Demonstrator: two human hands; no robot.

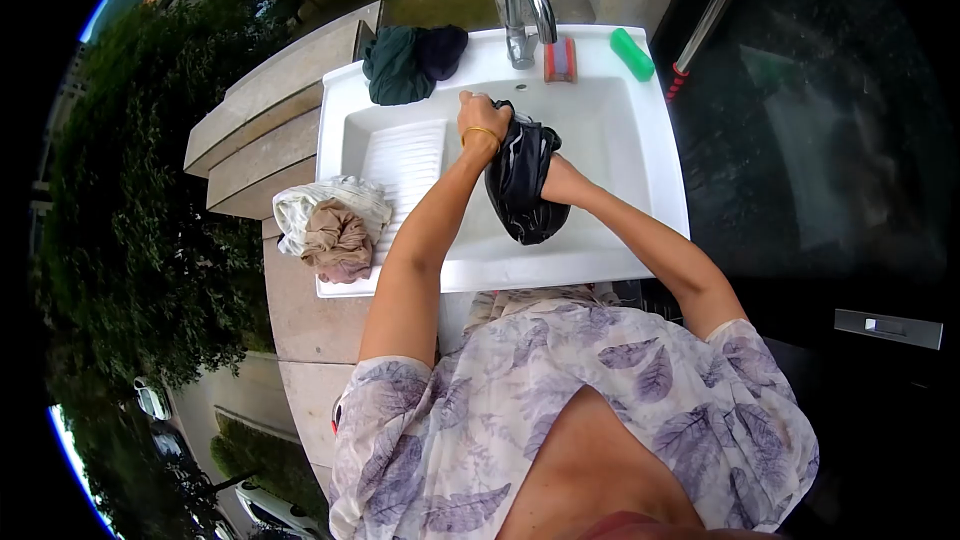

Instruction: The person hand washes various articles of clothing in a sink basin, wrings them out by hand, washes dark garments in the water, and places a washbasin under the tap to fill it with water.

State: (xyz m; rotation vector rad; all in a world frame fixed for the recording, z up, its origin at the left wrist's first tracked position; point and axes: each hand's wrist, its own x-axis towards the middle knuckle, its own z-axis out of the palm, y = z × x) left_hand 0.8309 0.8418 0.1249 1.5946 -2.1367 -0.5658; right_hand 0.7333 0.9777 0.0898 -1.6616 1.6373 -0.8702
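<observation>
A wet, shiny black garment [525, 185] hangs bunched over the basin of the white sink [630, 270]. At its upper left end, my left hand [483, 120] is closed on the cloth, with a yellow bangle on the wrist. My right hand [566, 183] grips the garment from the right side, its fingers hidden among the dark folds. What kind of garment it is, I cannot tell. Left of the basin lies a ribbed washboard [405, 155] moulded into the sink.
Behind the hands stands a chrome faucet [525, 15]. On the back rim lie dark green cloth [398, 65], dark purple cloth [440, 50], a red-and-grey block [560, 60] and a green object [632, 54]. White cloth [300, 205] and beige cloth [338, 237] sit on the left rim.
</observation>
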